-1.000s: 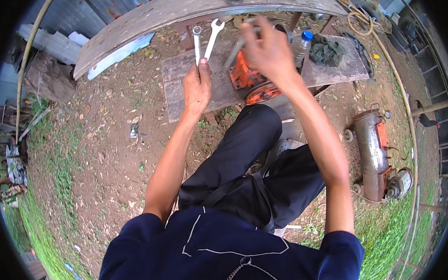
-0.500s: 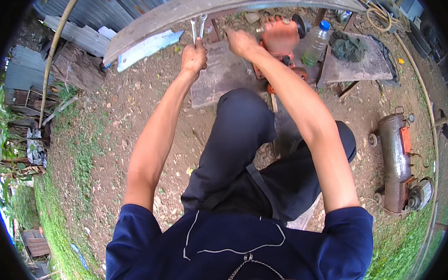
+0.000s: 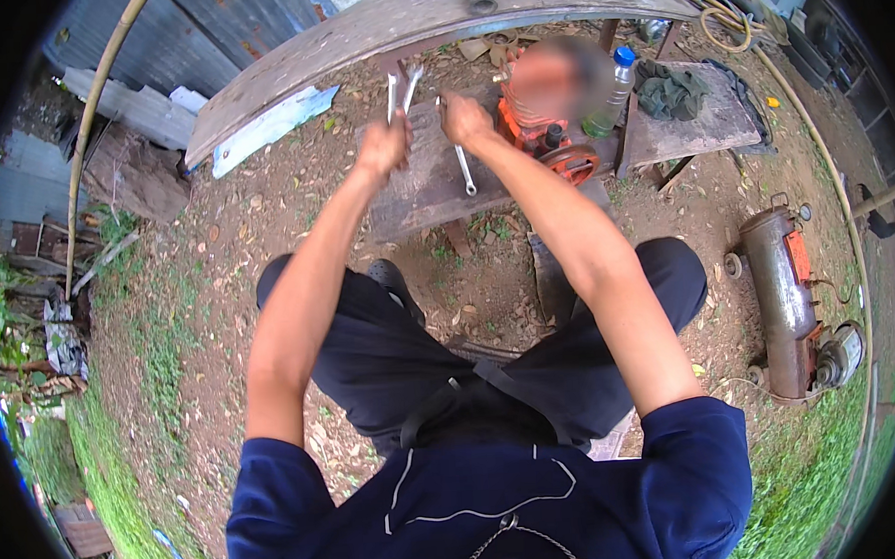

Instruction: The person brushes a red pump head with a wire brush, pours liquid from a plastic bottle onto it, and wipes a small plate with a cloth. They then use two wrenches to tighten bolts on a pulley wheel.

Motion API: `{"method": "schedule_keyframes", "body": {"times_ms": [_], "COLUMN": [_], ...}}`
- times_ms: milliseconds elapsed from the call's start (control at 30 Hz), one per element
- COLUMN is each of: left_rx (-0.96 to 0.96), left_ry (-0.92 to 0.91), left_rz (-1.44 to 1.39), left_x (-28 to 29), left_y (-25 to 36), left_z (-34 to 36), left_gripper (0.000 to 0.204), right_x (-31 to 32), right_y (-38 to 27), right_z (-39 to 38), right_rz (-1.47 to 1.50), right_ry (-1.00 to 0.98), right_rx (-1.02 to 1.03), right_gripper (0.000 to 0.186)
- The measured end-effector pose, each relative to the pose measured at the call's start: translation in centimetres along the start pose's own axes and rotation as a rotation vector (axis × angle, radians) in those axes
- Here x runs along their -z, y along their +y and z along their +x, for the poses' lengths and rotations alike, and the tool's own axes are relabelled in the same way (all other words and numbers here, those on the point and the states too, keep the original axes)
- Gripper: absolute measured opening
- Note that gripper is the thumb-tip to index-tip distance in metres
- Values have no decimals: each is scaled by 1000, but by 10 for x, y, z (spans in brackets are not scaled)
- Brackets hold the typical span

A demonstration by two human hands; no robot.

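My left hand [image 3: 384, 147] is closed around two silver wrenches [image 3: 401, 92], their heads pointing up and away from me above the low bench. Another silver wrench [image 3: 466, 171] runs along my right hand [image 3: 466, 121], which is closed on it; its ring end hangs toward me over the boards. Just right of that hand stands an orange-red machine [image 3: 530, 119] with a ribbed body and a wheel [image 3: 570, 162] on its near side; its upper part is blurred. The low wooden bench [image 3: 404, 193] lies beneath both hands.
A blue-capped bottle [image 3: 614, 87] and dark cloth [image 3: 671, 92] are right of the machine. A long plank table [image 3: 318, 60] crosses the far side. A rusty tank [image 3: 775, 280] with wheels lies at right; coiled hose [image 3: 731, 27] sits far right.
My left knee has swung left, uncovering the bench's near edge and the ground. A wrench now shows under my right hand. My left hand still holds its wrenches, and the view has shifted.
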State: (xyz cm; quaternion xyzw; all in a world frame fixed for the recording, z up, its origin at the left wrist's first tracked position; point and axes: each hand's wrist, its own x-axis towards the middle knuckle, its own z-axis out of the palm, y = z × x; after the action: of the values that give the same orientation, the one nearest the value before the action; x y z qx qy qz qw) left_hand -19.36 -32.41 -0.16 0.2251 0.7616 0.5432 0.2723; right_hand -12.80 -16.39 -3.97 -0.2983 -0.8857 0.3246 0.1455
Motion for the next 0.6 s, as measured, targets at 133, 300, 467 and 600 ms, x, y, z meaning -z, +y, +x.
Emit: {"method": "schedule_keyframes", "body": {"times_ms": [133,300,467,600], "left_rx": [57,-14,-62,-15], "left_ry": [-85,-165,-264,-361], "left_rz": [-108,-194,-216,-239], "left_x": [-20,-25,-28,-30], "left_y": [-47,-90,-103,-99], "left_z": [-10,5,4,-1], "left_gripper": [37,34,35,38], "right_x": [-32,-53,-31,-41], "right_y": [29,50,18,35], "right_z": [6,-5,-46,-50], "right_rz": [40,190,1033,903], "right_ry": [49,193,-49,-81], "right_rx": [-150,-196,-243,-97], "right_gripper": [41,35,33,26]}}
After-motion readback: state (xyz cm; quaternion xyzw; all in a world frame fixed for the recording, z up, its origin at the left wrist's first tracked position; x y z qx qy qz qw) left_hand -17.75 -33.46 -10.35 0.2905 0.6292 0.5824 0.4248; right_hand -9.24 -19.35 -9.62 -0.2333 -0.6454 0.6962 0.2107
